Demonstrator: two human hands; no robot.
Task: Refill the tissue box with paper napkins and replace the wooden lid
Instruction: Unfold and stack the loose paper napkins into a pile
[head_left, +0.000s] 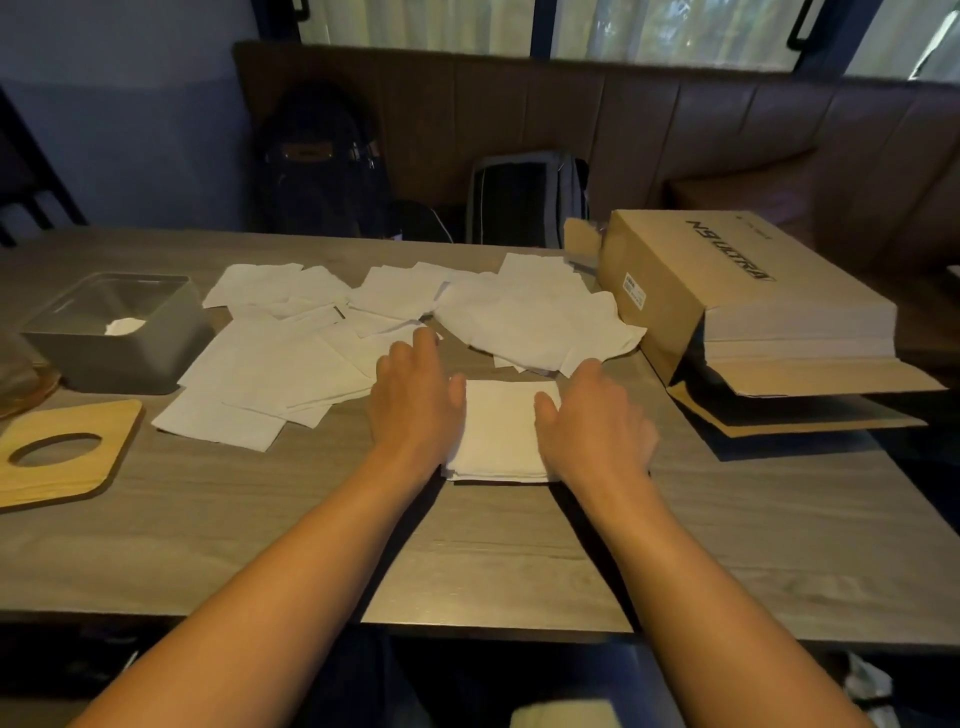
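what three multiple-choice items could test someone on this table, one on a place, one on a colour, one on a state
1. Where is the wooden lid?
A. on top of the tissue box
B. flat on the table, nearer than the tissue box
C. on the floor

2. What colour is the tissue box?
A. red
B. green
C. grey

3. What state is the napkin stack in?
A. on the table, left hand and right hand touching its sides
B. lifted in the air
C. packed into the tissue box

Answers:
1 B, the lid lies on the table at the near left, off the box.
2 C, its walls are plain grey.
3 A, both hands rest against the stack, which sits on the table.
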